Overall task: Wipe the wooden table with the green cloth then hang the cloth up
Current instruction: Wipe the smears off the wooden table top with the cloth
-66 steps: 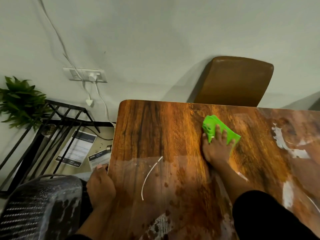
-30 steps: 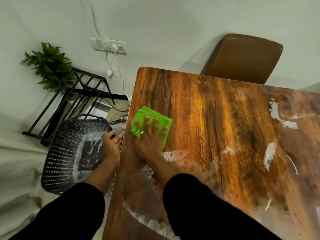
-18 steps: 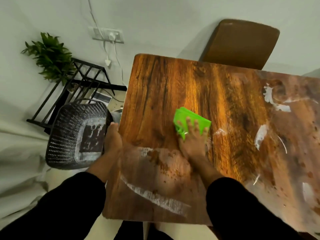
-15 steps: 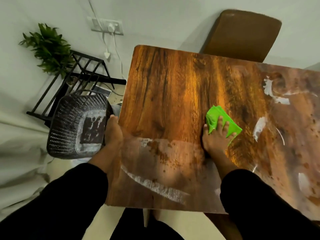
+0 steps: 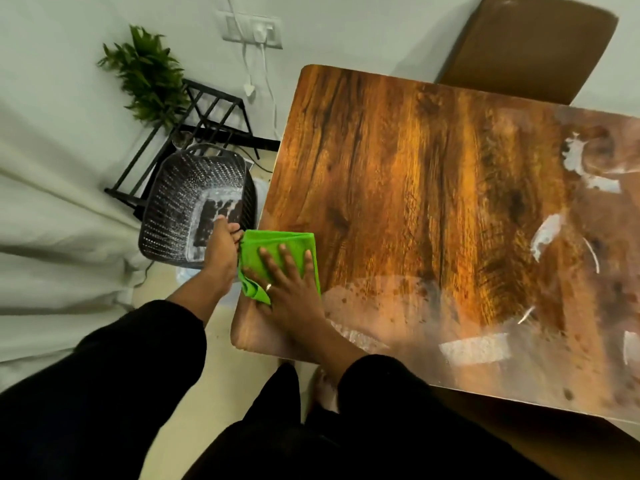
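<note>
- The plant and black rack stand far left by the wall, well clear of the work.
- A dark basket is held tilted just below the table's left edge, white residue lying inside it.
- The left hand sits at the basket's near rim; I cannot tell how far it is closed, as its fingers are mostly hidden behind the rim and the cloth. If that hand slackens or drifts from the edge, I'd expect sweepings to land on the floor.
- The cloth lies folded at the table's left edge, one corner hanging over it.
- The right hand presses flat on the cloth, fingers spread, gripping nothing. A hard push could carry the cloth off into the basket.
- The table looks clean in its middle; white smears remain on the near and right parts, so wiping seems unfinished.
- A chair stands at the far side.
</note>
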